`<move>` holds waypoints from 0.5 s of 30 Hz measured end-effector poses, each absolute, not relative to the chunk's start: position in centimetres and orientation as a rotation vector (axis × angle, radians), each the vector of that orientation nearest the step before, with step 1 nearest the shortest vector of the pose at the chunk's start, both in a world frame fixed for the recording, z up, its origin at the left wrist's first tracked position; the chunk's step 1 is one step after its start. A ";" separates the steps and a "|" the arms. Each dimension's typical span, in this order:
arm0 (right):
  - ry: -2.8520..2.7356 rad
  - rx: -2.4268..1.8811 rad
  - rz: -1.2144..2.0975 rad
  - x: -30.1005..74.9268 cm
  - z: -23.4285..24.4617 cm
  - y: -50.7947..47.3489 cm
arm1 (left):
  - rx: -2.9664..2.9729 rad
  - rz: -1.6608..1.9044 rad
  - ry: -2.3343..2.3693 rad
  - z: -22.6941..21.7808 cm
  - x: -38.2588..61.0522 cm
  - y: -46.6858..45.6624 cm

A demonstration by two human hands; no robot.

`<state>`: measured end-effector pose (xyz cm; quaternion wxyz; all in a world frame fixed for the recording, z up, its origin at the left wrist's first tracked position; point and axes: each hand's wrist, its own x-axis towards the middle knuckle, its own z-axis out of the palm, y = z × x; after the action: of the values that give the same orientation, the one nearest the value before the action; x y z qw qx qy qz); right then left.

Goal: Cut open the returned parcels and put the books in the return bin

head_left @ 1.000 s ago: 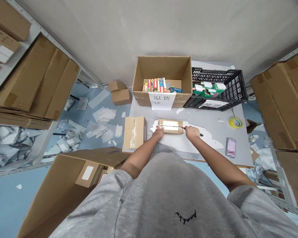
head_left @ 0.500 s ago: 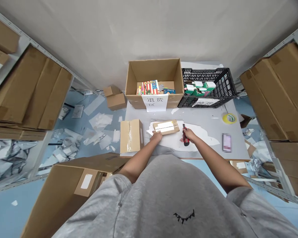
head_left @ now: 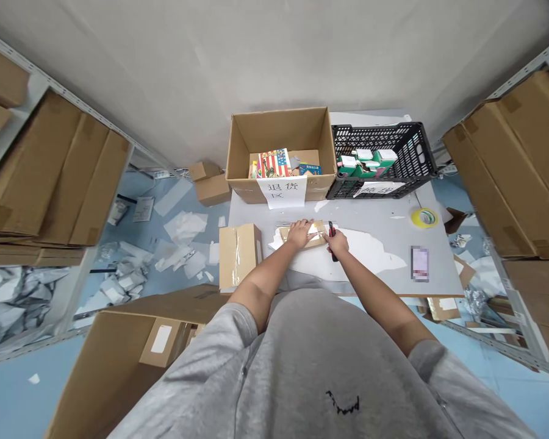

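Observation:
A small flat cardboard package [head_left: 285, 234] with a white label lies on torn white paper [head_left: 366, 253] on the table. My left hand [head_left: 299, 233] rests flat over the package, fingers stretched across its top and covering much of the label. In my right hand [head_left: 338, 242] is a red and black utility knife [head_left: 332, 230], held upright at the package's right end. My right fingertips are at that end; whether the blade is out is too small to tell. To the left stands a taped cardboard box [head_left: 238, 255].
At the back are a large carton [head_left: 244, 192] with books and a black crate [head_left: 421, 143] with green-and-white boxes. Yellow tape [head_left: 424, 217] and a blurred-out pink item [head_left: 419, 264] lie right. An open carton [head_left: 96, 366] stands lower left; shelves flank both sides.
My left hand has moved from the package's near left edge to flat on its top. My right hand has brought the utility knife left, against the package's right end.

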<state>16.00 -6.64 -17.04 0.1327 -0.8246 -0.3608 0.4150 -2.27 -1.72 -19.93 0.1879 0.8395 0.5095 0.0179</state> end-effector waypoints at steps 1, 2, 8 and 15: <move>-1.044 -2.404 1.213 16.0 -17.2 -6.5 | 2.392 0.037 1.407 -20.1 -2.4 -1.6; -1.038 -2.410 1.223 16.0 -17.4 -6.4 | 2.418 0.024 1.392 -20.4 -2.4 -1.6; -1.151 -2.442 1.171 15.6 -17.7 -6.2 | 2.519 -0.016 1.412 -21.4 -1.8 -1.9; -1.049 -2.204 1.362 15.3 -17.1 -8.9 | 2.555 0.052 1.425 -21.8 -1.8 -2.3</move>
<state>15.31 -8.89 -17.10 0.1720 -0.7767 -0.3697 0.4801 -1.80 -2.30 -21.77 0.1076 0.8682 0.4842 0.0176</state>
